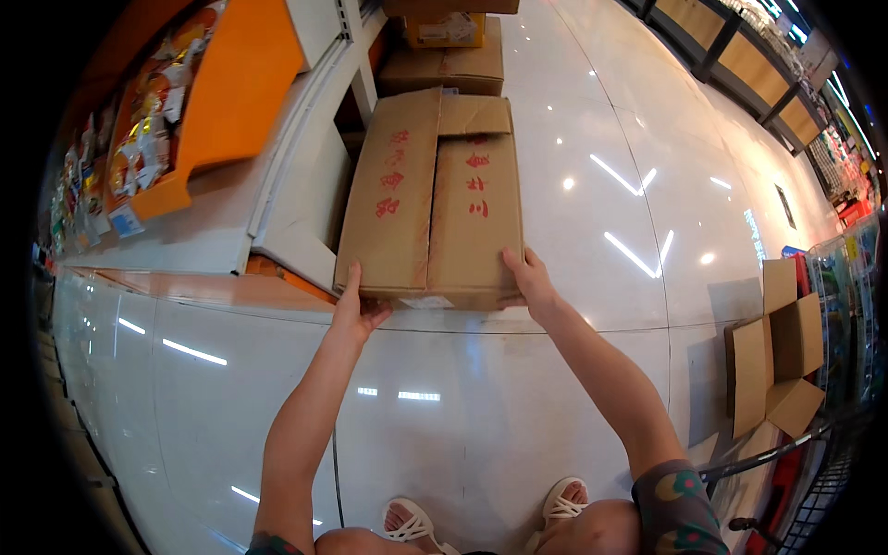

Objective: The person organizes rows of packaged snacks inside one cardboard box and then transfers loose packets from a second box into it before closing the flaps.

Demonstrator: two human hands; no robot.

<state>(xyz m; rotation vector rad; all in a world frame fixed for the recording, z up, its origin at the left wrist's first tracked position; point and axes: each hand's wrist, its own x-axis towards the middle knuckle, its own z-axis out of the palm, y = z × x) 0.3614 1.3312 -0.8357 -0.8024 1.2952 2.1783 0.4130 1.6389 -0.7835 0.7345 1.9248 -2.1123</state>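
Observation:
A brown cardboard box (pixel 395 236) with red writing on its top flaps lies in front of me, beside the end of a white shelf unit. Its two long flaps lie folded down, with a narrow seam between them. My left hand (pixel 359 309) grips the near left corner, thumb on top and fingers at the lower edge. At the near right corner, my right hand (pixel 531 277) holds the box's side, its thumb against the top edge; part of its fingers is hidden. A pale label is on the near side of the box.
Behind it are another cardboard box (pixel 472 66) and a yellow box (pixel 444 31). Left stands the white shelf (pixel 215 236) with an orange bin (pixel 243 90) of packaged goods. An open, empty cardboard box (pixel 753 374) and a black wire cart (pixel 822 492) are at right.

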